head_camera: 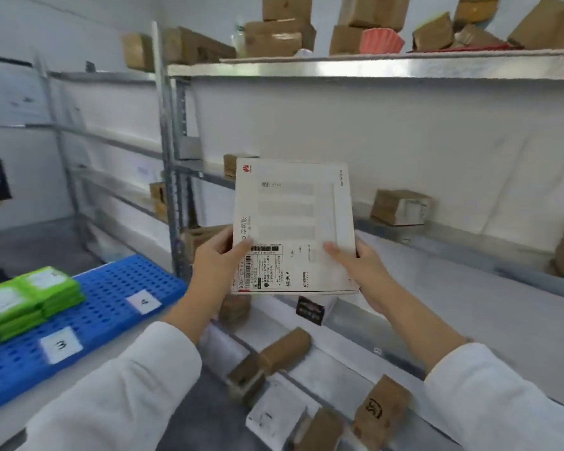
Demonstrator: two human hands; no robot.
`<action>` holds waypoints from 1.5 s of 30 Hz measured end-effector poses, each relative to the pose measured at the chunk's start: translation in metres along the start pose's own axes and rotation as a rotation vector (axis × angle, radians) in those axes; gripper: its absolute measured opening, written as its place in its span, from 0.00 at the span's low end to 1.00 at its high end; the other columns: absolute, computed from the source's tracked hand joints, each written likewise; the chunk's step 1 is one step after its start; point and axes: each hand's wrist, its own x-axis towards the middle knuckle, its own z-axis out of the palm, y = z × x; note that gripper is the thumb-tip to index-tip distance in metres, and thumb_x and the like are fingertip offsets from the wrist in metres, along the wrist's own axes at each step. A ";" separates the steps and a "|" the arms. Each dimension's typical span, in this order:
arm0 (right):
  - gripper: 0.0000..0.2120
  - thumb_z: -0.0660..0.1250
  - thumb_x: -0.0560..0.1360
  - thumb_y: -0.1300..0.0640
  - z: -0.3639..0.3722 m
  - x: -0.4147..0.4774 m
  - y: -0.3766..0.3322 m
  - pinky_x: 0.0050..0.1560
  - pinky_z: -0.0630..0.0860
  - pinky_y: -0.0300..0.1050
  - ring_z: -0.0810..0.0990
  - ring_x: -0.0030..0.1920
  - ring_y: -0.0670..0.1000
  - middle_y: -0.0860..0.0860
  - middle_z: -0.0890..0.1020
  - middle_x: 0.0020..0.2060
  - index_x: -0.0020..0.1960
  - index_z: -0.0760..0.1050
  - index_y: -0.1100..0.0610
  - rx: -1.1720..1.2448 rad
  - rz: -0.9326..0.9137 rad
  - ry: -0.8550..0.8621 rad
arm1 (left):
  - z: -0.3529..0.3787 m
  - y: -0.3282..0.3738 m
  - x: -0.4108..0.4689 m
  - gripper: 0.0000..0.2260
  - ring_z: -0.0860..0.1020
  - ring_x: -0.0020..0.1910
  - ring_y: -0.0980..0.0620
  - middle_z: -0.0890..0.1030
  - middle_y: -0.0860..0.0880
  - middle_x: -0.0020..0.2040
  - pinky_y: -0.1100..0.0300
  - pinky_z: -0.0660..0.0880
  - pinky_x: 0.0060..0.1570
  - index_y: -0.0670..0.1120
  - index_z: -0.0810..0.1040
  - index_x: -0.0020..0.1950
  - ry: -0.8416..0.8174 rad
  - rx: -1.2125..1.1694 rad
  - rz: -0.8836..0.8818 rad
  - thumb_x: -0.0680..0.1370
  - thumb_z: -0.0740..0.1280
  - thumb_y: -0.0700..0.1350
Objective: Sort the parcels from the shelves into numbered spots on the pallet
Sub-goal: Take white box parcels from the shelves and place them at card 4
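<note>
Fine print on shipping label (267, 268) is blurred.

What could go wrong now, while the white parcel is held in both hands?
The left hand and right hand grip the white parcel only near its lower edge, so it might tip or slip. Green parcels sit beside label 3 on the blue pallet; a careless placement could knock them.

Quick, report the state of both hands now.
Left hand: holds the white parcel at its lower left edge.
Right hand: holds the same parcel's lower right edge.
</note>
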 end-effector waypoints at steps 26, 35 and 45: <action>0.36 0.74 0.64 0.39 0.415 0.163 0.068 0.61 0.76 0.51 0.79 0.57 0.47 0.43 0.81 0.57 0.68 0.70 0.48 0.135 0.138 -0.742 | -0.321 -0.079 0.085 0.11 0.83 0.51 0.53 0.85 0.56 0.50 0.54 0.79 0.53 0.59 0.80 0.53 0.662 0.257 -0.134 0.77 0.69 0.43; 0.28 0.73 0.71 0.46 0.467 0.281 0.102 0.44 0.74 0.37 0.77 0.50 0.42 0.43 0.79 0.54 0.68 0.69 0.50 0.114 0.157 -0.778 | -0.336 -0.136 0.188 0.13 0.82 0.54 0.53 0.84 0.55 0.54 0.49 0.77 0.59 0.55 0.80 0.59 0.707 0.245 -0.151 0.78 0.68 0.42; 0.27 0.73 0.70 0.47 0.522 0.354 0.121 0.47 0.77 0.43 0.79 0.53 0.47 0.46 0.80 0.58 0.67 0.70 0.50 0.053 0.234 -0.768 | -0.376 -0.174 0.264 0.14 0.82 0.54 0.54 0.84 0.56 0.53 0.54 0.79 0.56 0.51 0.80 0.62 0.725 0.255 -0.192 0.78 0.68 0.42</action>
